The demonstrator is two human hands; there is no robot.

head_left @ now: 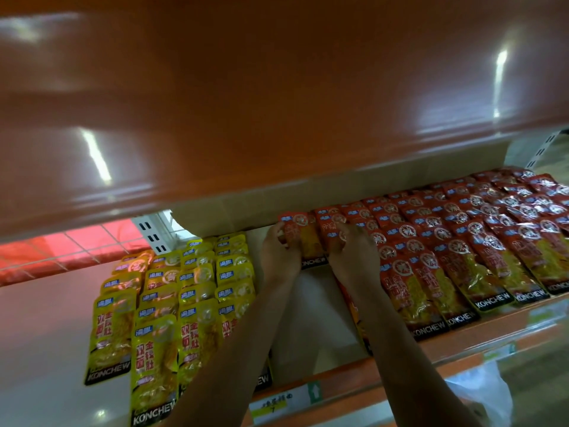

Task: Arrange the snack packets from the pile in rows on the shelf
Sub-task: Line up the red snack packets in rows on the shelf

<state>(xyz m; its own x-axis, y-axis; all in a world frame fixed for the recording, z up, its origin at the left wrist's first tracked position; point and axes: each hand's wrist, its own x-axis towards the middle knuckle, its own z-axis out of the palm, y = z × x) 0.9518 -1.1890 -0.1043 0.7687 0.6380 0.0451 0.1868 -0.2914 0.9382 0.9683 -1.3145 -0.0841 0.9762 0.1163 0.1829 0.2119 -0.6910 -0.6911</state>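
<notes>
Red snack packets (303, 238) sit upright on the shelf (446, 340); left grip (278, 251) and right grip (351, 257) both clasp them.

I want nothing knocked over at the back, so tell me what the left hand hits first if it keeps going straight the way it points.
Probably the cardboard panel behind the red packets that the left hand touches; depth is unclear.
</notes>
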